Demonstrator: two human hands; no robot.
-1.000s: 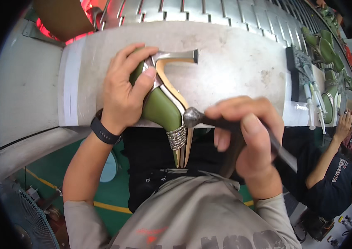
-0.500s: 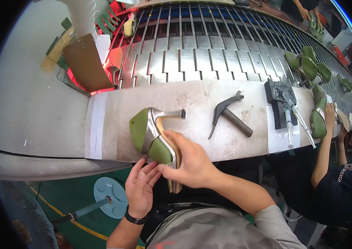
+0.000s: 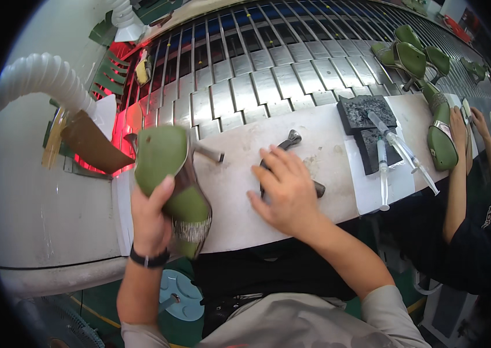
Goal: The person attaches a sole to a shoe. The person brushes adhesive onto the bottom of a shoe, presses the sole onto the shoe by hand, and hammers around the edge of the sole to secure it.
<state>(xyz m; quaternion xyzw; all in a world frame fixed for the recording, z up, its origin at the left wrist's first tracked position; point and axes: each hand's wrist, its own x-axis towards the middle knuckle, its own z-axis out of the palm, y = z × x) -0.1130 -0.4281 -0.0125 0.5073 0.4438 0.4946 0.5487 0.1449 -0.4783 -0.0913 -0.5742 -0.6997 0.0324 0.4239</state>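
Note:
A high-heeled shoe on a green last [image 3: 186, 206] is gripped in my left hand [image 3: 150, 223], the thumb lying across the green surface. It has a band of silvery stones near the toe, and its slim metallic heel points to the right. My right hand [image 3: 289, 191] is over the hammer [image 3: 294, 138] on the worktable [image 3: 234, 214], fingers spread. Only the hammer's head end and part of its dark handle show around that hand; whether the fingers touch it I cannot tell.
Two syringes [image 3: 383, 174] lie by black blocks [image 3: 367, 113] on the right. Beyond them a co-worker's hands [image 3: 460, 130] are beside another green shoe [image 3: 442, 142]. More green shoes [image 3: 411, 58] stand on the slatted metal conveyor [image 3: 274, 87]. A white hose [image 3: 48, 75] hangs at left.
The shoe has gone from my right hand to my left, moved left and turned more upright. My right hand has let go and moved over the hammer. The view has shifted.

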